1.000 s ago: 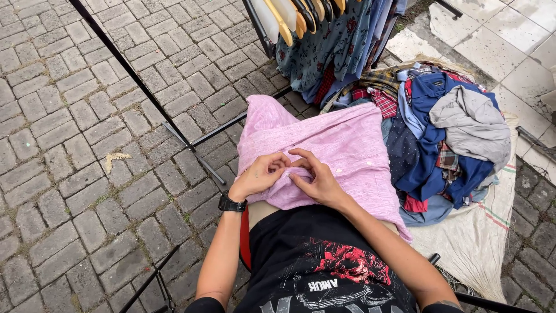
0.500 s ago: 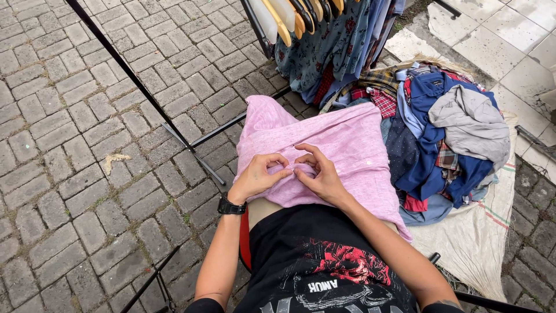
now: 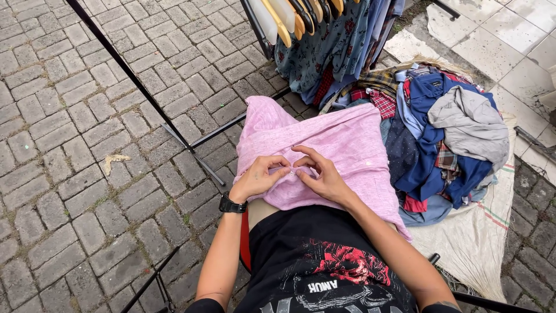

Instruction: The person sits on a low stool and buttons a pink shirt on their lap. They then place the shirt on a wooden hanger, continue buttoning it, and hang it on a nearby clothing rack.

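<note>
Left hand (image 3: 258, 179) and right hand (image 3: 324, 177) meet fingertip to fingertip, pinching the pink shirt (image 3: 336, 145) placket between them; the garment's long axis runs away from both hands, equally near

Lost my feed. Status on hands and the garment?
Left hand and right hand both pinching pink shirt on lap. Clothes pile beside, clear of hands.

Clothes heap (image 3: 446, 133) on white sack (image 3: 480, 243)
</note>
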